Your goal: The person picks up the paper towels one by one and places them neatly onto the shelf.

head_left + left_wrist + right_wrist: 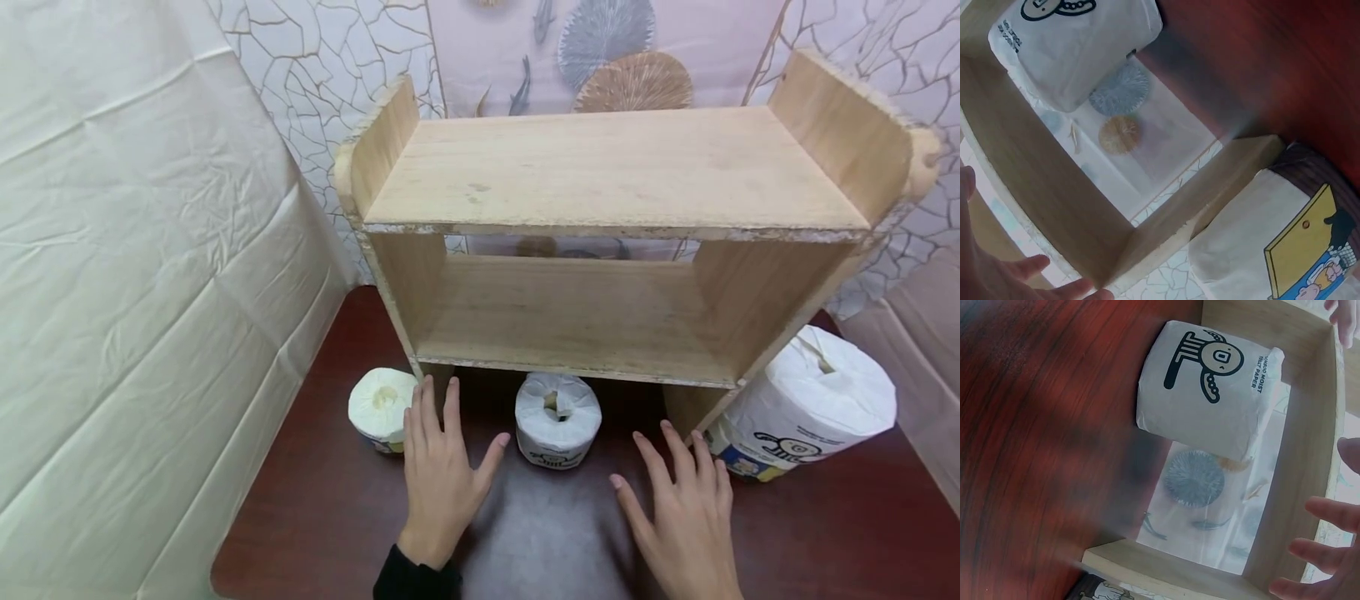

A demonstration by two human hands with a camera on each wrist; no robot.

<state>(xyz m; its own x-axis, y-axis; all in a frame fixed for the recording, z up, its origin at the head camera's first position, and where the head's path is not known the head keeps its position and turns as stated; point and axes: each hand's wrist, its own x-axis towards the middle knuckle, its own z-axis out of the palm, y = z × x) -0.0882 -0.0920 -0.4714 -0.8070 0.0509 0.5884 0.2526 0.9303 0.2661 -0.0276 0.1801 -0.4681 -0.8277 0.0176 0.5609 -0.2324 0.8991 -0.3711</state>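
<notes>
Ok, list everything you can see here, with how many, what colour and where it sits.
wooden shelf unit: one, pale wood, two bare boards, standing on the table against the wall.
small toilet roll: one, cream-wrapped, at the shelf's front left foot.
middle toilet roll: one, white wrapper with black print, on the table under the lower board.
large toilet roll: one, white wrapper with a blue and yellow label, by the shelf's right foot.
table: one, dark red-brown.
plastic sheet: one, cream, creased, hanging on the left.
wall covering: one, white crackle pattern with a fish and fan panel, behind the shelf.
left hand: one, fingers straight, flat on the table, black sleeve cuff.
right hand: one, fingers spread, flat on the table.
</notes>
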